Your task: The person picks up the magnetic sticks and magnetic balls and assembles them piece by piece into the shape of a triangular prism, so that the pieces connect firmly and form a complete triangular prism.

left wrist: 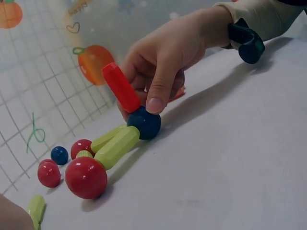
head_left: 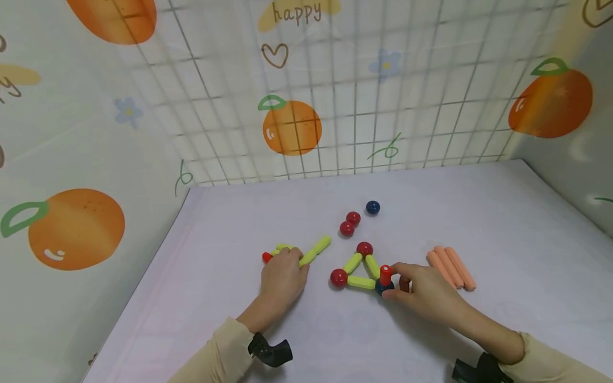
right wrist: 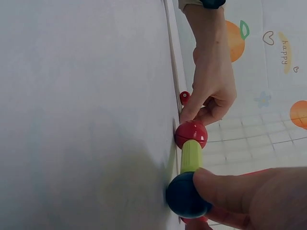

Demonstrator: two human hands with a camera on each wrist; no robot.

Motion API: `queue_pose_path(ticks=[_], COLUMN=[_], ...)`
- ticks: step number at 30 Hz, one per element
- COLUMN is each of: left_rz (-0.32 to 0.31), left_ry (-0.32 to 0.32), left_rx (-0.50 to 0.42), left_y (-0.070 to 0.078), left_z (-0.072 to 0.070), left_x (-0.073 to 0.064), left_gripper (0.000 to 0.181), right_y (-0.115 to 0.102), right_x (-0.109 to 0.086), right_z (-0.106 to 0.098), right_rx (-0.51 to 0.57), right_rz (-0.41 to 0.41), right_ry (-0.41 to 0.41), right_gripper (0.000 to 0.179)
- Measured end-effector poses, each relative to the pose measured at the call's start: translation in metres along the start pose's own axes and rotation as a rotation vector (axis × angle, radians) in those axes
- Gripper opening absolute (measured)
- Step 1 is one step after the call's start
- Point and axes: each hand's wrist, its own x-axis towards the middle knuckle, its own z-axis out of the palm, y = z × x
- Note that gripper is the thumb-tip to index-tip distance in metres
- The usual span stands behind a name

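A flat triangle joins yellow-green rods with two red balls and one dark blue ball. From the blue ball a red rod sticks up. My right hand pinches this ball, thumb on its near side, index finger close behind the red rod. To the left of the triangle, my left hand reaches down over loose yellow-green rods, its fingers bent. A red rod end peeks out beside it. The left fingertips are hidden, so I cannot tell whether they grip a rod.
Behind the triangle lie two loose red balls and a loose blue ball. Several orange rods lie side by side, right of the right hand. A patterned cloth wall rises at the back edge of the white table.
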Motion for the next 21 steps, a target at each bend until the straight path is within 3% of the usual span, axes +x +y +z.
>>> queue_pose_path(ticks=[5, 9, 11, 17, 19, 21], left_rz=[0.1, 0.174, 0.157, 0.01, -0.029, -0.046], left_ry=[0.024, -0.04, -0.095, -0.228, -0.251, -0.23], left_rx=[0.04, 0.022, -0.057, -0.406, -0.467, -0.438], left_y=[-0.007, -0.018, -0.023, -0.035, -0.037, -0.04], left_z=[-0.008, -0.02, -0.025, -0.035, -0.035, -0.037], left_x=[-0.005, -0.007, -0.007, -0.007, -0.007, -0.009], left_gripper=[0.016, 0.016, 0.016, 0.015, 0.015, 0.014], right_y=[0.001, 0.001, 0.0, -0.001, -0.001, -0.001], right_x=[0.0, 0.001, 0.0, 0.0, 0.0, 0.0], right_z=[-0.001, -0.001, -0.001, -0.002, -0.001, -0.001], right_rx=[0.008, 0.014, 0.012, 0.012, 0.014, 0.014], right_rz=[-0.004, -0.022, -0.031, -0.025, -0.021, -0.017], right_ry=[0.005, 0.006, 0.006, 0.0, 0.0, 0.0], right_gripper=[0.026, 0.026, 0.027, 0.026, 0.026, 0.026])
